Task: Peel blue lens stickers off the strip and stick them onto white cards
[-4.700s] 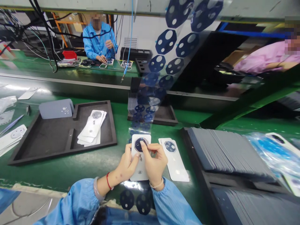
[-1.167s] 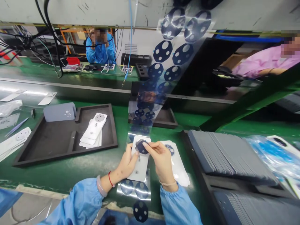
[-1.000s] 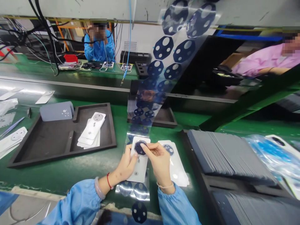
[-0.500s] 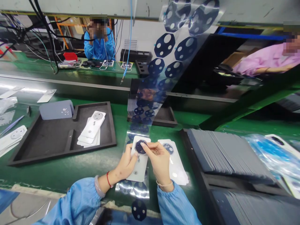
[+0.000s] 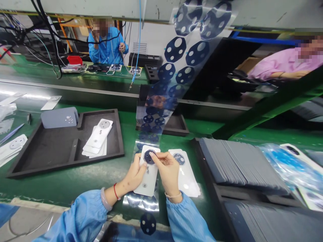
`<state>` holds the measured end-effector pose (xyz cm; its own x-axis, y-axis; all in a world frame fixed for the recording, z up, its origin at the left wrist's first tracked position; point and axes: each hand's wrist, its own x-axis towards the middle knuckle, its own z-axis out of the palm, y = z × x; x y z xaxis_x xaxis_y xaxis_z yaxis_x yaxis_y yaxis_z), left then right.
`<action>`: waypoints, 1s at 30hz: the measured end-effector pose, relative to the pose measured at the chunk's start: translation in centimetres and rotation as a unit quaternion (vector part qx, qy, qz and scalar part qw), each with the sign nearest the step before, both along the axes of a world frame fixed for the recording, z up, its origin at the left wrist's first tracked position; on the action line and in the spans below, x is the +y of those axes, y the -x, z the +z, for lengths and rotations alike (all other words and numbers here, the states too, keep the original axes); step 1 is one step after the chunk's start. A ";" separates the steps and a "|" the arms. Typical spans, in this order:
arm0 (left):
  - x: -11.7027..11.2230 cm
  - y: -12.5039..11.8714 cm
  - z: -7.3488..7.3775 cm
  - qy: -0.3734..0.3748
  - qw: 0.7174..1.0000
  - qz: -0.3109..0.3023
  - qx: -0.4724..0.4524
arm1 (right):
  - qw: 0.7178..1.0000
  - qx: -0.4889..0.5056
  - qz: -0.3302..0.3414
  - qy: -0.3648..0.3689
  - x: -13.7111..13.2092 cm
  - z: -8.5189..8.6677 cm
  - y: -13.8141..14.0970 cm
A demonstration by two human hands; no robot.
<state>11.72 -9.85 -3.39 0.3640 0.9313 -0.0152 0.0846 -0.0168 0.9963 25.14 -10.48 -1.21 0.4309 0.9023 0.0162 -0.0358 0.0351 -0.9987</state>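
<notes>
My left hand [image 5: 133, 176] grips the left edge of a white back panel [image 5: 147, 177] that lies on the green bench. My right hand [image 5: 167, 172] pinches a dark round sticker with holes [image 5: 148, 157] against the panel's top. A long clear film strip [image 5: 176, 64] carrying several of the same dark stickers hangs from above and runs under the panel. A second white panel [image 5: 186, 174] with a sticker on it lies just right of my right hand.
A black foam tray [image 5: 47, 148] on the left holds a stack of white panels [image 5: 99, 138] and a grey panel [image 5: 59, 117]. Black trays of upright grey panels [image 5: 242, 168] stand on the right. Two people sit across the conveyor belt [image 5: 75, 90]. More white panels [image 5: 11, 149] lie far left.
The sticker, held slightly tilted above the panel a second ago, now lies flat on the panel's top under my right fingers. Both hands stay in about the same place.
</notes>
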 end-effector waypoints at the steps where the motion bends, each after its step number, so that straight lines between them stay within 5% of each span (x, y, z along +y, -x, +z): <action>1: 0.0 0.0 -0.1 -0.004 1.000 0.001 0.000 | 1.000 -0.009 -0.002 0.000 0.0 0.0 0.0; 9: 0.0 0.0 0.2 -0.003 0.999 0.043 0.015 | 0.989 -0.142 -0.006 -0.042 -0.5 0.1 1.0; 15: 0.0 0.1 0.2 0.002 0.997 0.079 0.003 | 0.899 -0.404 -0.113 -0.127 -0.8 -0.5 1.6; 18: 0.1 0.2 0.0 0.027 0.997 0.075 -0.022 | 0.924 -0.343 -0.107 -0.131 -0.5 -0.4 1.4; 22: 0.1 0.3 0.3 0.022 0.998 0.050 -0.018 | 0.991 -0.115 0.048 -0.037 -0.5 -0.1 1.3; 30: 0.4 0.3 0.1 0.061 0.996 0.045 -0.035 | 0.993 0.071 0.090 0.006 -0.5 0.1 1.0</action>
